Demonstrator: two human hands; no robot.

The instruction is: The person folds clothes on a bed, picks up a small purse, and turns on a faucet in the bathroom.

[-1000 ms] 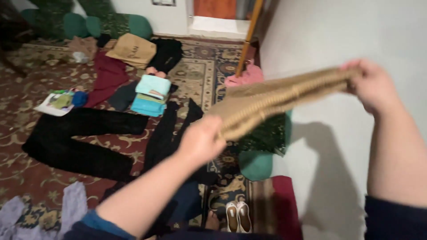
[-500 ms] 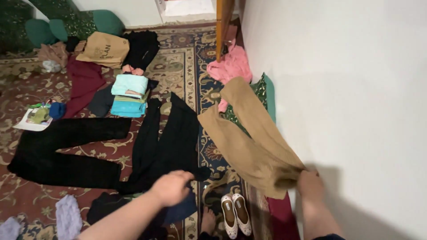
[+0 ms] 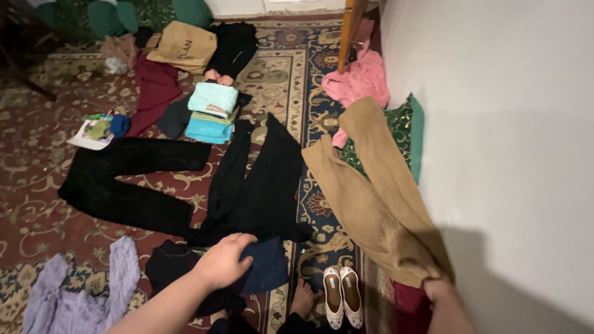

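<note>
Both hands reach down over a patterned carpet (image 3: 37, 179) strewn with clothes. Farthest left, a lilac garment (image 3: 80, 291) lies crumpled at the bottom edge, and above it black trousers (image 3: 124, 182) are spread flat. Beyond them a dark red garment (image 3: 154, 93) lies near a tan paper bag (image 3: 182, 46), with a small pile of odds and ends on a white sheet (image 3: 96, 130) just to the left.

Next comes the left hand (image 3: 224, 261), palm down with fingers loosely curled, resting on a dark blue garment (image 3: 269, 266) that lies against a long black garment (image 3: 260, 185). Whether the fingers actually pinch the cloth cannot be told from here. Above that black piece sits a stack of folded turquoise cloths (image 3: 210, 114).

Near the bottom, a bare foot (image 3: 302, 300) stands just beside a pair of white flat shoes (image 3: 343, 297).

Right of the shoes, the tan ribbed trousers (image 3: 377, 198) lie draped from the carpet up over a green cushion (image 3: 405, 133) against the white wall (image 3: 507, 124). Their near end is bunched in the right hand (image 3: 440, 289), which grips the fabric at the lower edge of the view; only the top of that hand shows. A pink garment (image 3: 359, 80) is heaped beyond the cushion, beside a wooden post (image 3: 348, 31).
</note>
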